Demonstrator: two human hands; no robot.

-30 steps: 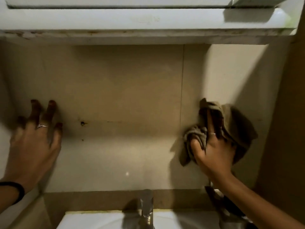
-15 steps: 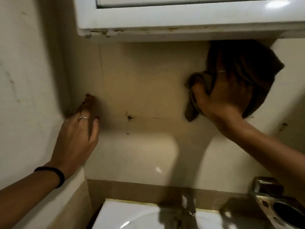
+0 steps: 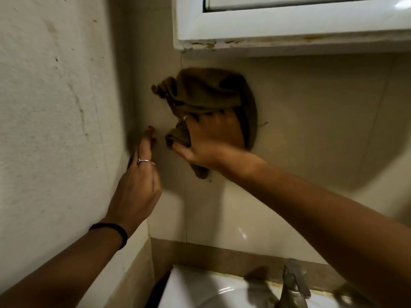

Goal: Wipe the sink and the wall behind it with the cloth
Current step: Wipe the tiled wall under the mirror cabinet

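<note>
the right hand (image 3: 213, 138) grips the brown cloth (image 3: 206, 94), pressing it flat against the tiled wall (image 3: 311, 130). the left hand (image 3: 140, 174) rests beside it, fingers straight and relaxed.

cloth (image 3: 206, 94): olive-brown, plain, no pattern. wall (image 3: 311, 121) behind: beige tiles, thin grout lines, brown band at the base. side wall (image 3: 55, 107) left: off-white, yellowish streaks. cabinet (image 3: 289, 25) far top: white, rusty brown specks along its lower edge. sink (image 3: 189, 290) near: white. tap (image 3: 295, 278): grey metal. wristband (image 3: 115, 230) on left wrist: black.
</note>
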